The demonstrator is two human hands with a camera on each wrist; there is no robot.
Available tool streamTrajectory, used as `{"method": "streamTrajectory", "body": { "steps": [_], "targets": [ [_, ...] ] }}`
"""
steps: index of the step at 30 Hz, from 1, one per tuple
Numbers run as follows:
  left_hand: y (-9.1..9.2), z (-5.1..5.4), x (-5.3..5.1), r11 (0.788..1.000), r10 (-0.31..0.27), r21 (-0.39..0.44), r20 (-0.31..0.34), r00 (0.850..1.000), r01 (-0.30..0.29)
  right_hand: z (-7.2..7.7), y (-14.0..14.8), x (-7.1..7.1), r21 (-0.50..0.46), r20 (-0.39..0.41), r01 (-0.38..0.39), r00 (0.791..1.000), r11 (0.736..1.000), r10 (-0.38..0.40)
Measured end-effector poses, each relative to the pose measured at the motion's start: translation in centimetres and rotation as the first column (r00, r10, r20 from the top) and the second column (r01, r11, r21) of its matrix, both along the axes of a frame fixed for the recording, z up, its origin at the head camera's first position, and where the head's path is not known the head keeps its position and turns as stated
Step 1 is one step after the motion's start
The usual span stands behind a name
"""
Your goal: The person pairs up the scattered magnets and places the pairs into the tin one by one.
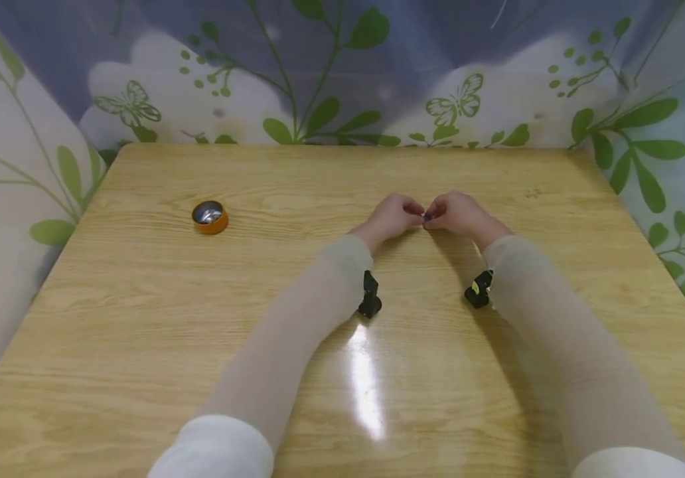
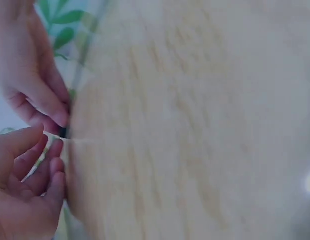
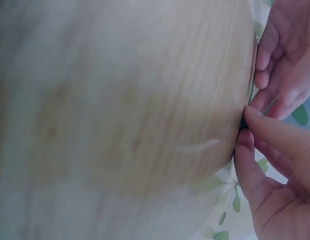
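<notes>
A small dark object (image 3: 243,121) is pinched between the thumb and fingertips of my right hand (image 1: 458,211), just above the far half of the table. It is mostly covered by the fingertips, so its kind cannot be made out. Right beside it is my left hand (image 1: 391,216), fingertips close to the object. In the left wrist view the left hand (image 2: 30,185) has loosely bent fingers with a gap to the thumb, and no held thing shows there. Whether the left fingertips touch the dark object is unclear.
A small round orange bowl (image 1: 211,219) with a shiny metal inside stands on the left part of the wooden table (image 1: 139,318). Patterned cloth (image 1: 342,86) with leaves and butterflies hangs behind the table and at both sides. Black cameras (image 1: 370,297) sit on both wrists.
</notes>
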State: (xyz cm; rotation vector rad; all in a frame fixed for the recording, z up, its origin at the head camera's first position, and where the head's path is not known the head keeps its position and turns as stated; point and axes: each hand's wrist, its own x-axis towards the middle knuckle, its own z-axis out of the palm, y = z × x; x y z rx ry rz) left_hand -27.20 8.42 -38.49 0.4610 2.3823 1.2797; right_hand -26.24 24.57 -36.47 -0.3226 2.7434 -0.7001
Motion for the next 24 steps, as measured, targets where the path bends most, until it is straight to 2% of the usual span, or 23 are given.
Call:
{"method": "streamTrajectory", "body": {
  "steps": [3, 6, 9, 17, 24],
  "targets": [
    [-0.9, 0.4, 0.4, 0.998, -0.021, 0.068, 0.046, 0.999, 0.018, 0.2, -0.3, -0.1, 0.019, -0.008, 0.0, 1.0, 1.0, 0.0],
    [-2.3, 0.8, 1.0, 0.996, -0.043, 0.083, 0.059, 0.997, 0.038, 0.4, -0.5, 0.1, 0.042, 0.001, 0.009, 1.0, 0.999, -0.009],
    [-4.3, 1.0, 1.5, 0.995, -0.039, 0.099, 0.075, 0.996, 0.031, 0.7, -0.8, 0.1, 0.074, 0.002, 0.005, 1.0, 0.997, -0.005],
    [-10.7, 1.6, 3.2, 0.992, 0.021, 0.118, 0.13, 0.991, -0.037, 0.9, -1.3, 0.1, 0.109, 0.01, -0.002, 1.0, 0.994, 0.0],
    [-15.2, 1.6, 4.0, 0.977, 0.118, 0.159, 0.166, 0.979, -0.145, 1.0, -1.5, 0.2, 0.125, 0.024, 0.004, 1.0, 0.992, -0.007]
  ]
}}
